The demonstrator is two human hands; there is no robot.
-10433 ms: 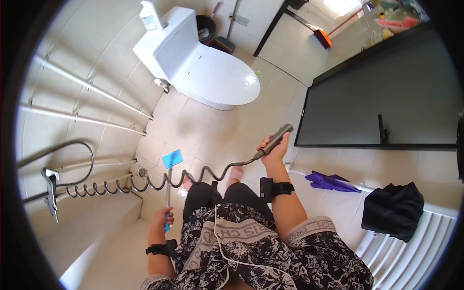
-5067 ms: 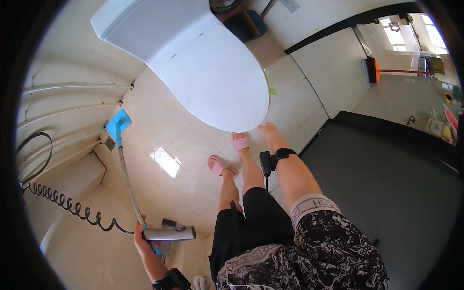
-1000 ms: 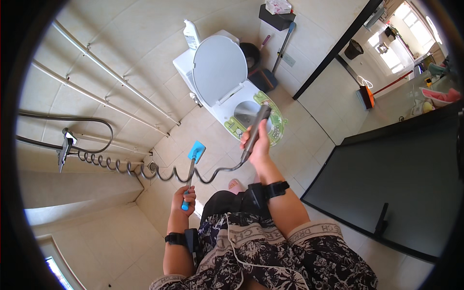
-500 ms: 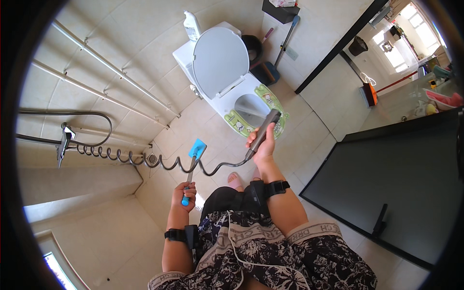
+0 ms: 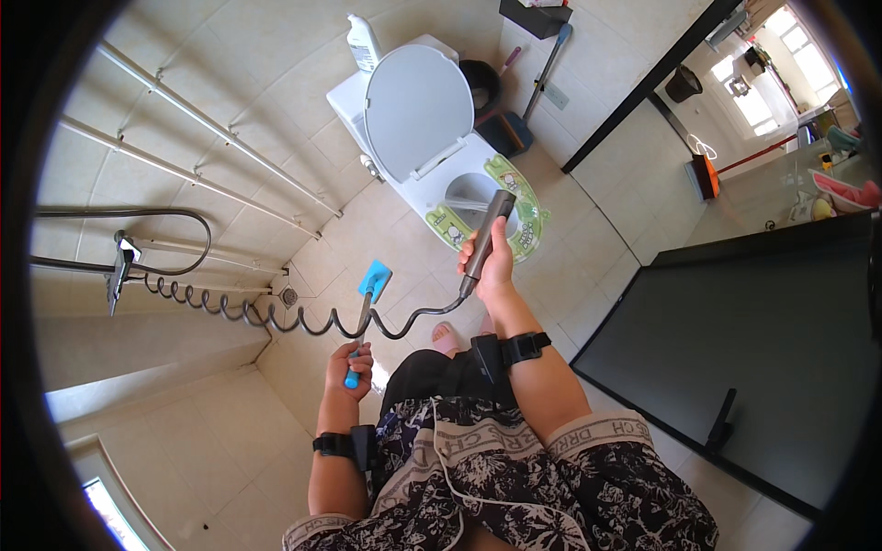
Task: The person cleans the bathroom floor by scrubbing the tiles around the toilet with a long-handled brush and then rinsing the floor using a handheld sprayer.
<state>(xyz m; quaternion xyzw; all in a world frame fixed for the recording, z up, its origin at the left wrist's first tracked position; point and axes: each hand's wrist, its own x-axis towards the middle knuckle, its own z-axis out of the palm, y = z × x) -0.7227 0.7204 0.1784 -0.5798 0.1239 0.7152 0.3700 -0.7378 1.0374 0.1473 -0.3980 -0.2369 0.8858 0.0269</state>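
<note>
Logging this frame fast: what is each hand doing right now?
Left hand: closed around the blue handle of a brush.
Right hand: closed around a grey spray wand pointed toward the toilet.

Toilet (image 5: 432, 147) sits straight ahead against the back wall, lid (image 5: 415, 110) up, child seat ring (image 5: 528, 216) on the bowl. Bottle (image 5: 364, 41) stands on the tank behind the lid. Bin (image 5: 482, 84) and dustpan (image 5: 508, 131) just right of the toilet. Right hand (image 5: 487, 266) holds the spray wand (image 5: 487, 239) over the bowl's near rim. Coiled hose (image 5: 257, 312) runs left from the wand to the wall valve (image 5: 119, 266). Left hand (image 5: 349, 367) is lower left, brush (image 5: 366, 308) pointing ahead, head near the floor drain (image 5: 289, 296). Wall rails (image 5: 211, 147) far left. Dark panel (image 5: 735, 331) to the right.
</note>
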